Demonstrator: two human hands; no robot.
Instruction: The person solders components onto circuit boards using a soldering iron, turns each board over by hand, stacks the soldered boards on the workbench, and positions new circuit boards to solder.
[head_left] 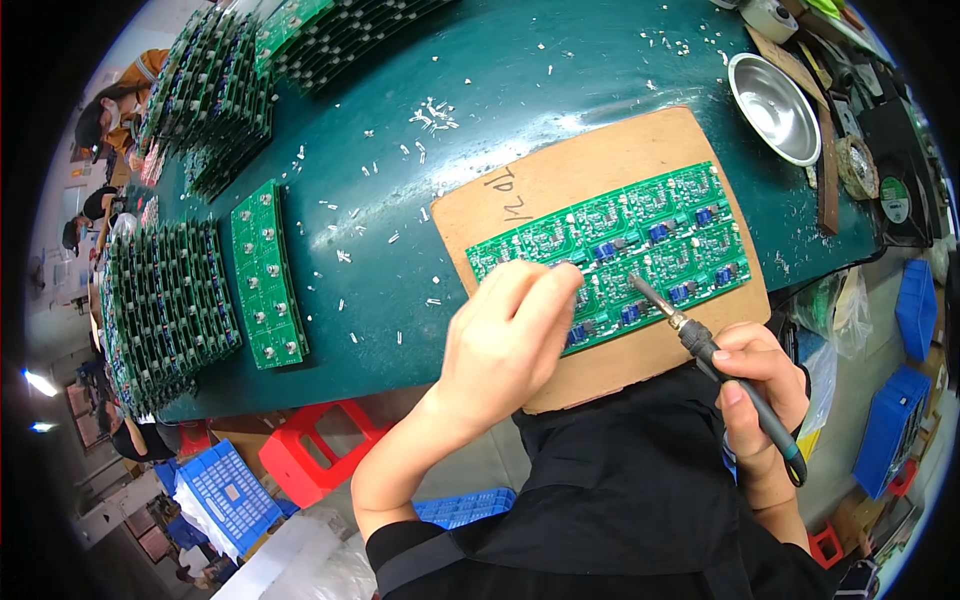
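Observation:
A green circuit board panel [660, 245] with blue parts lies on a brown cardboard sheet [565, 165] at the table's near edge. In my right hand [765, 385] is a soldering iron [703, 345], held like a pen, its tip down at the middle of the panel. My left hand [510, 335] is closed in a pinch over the panel's left part. Whatever its fingertips hold, if anything, is hidden from this side.
Stacked circuit boards [165, 310] fill the table's left side, beside a single green board [268, 275]. White bits [435, 115] are scattered over the green table [385, 270]. A metal bowl [775, 108] stands far right. A red stool [318, 450] and blue crate [228, 495] are below left.

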